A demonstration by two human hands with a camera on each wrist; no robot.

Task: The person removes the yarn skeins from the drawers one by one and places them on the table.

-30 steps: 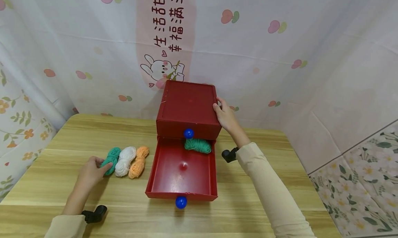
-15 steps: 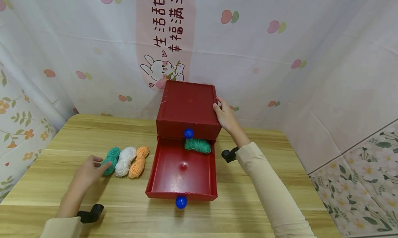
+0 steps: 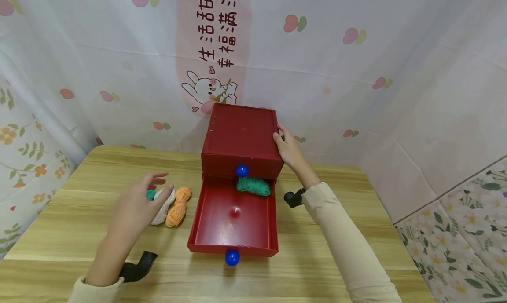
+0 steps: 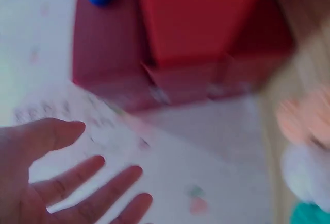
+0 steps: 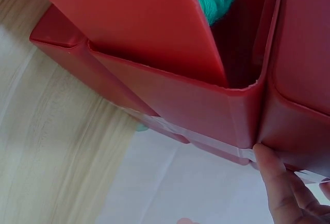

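Note:
A red two-drawer box (image 3: 243, 131) stands at the back of the table, its lower drawer (image 3: 222, 224) pulled out. Inside that drawer, at the back right, lies a green yarn skein (image 3: 254, 186). My right hand (image 3: 290, 150) rests against the upper right side of the box; its fingers (image 5: 276, 177) touch the side wall in the right wrist view. My left hand (image 3: 134, 202) hovers, fingers spread and holding nothing, over the skeins left of the drawer. It partly covers a green skein (image 3: 151, 195) and a white skein (image 3: 161, 215). An orange skein (image 3: 178, 207) lies beside them.
Blue ball knobs (image 3: 232, 258) sit on both drawer fronts. The wooden table (image 3: 158, 276) carries everything. A printed curtain (image 3: 309, 74) hangs right behind the box. Black wrist devices (image 3: 136, 270) are at both sleeves.
My left hand has let go of the left green skein, risen and moved right and away from me over the skeins. The right hand stays at the box. The drawer has not moved.

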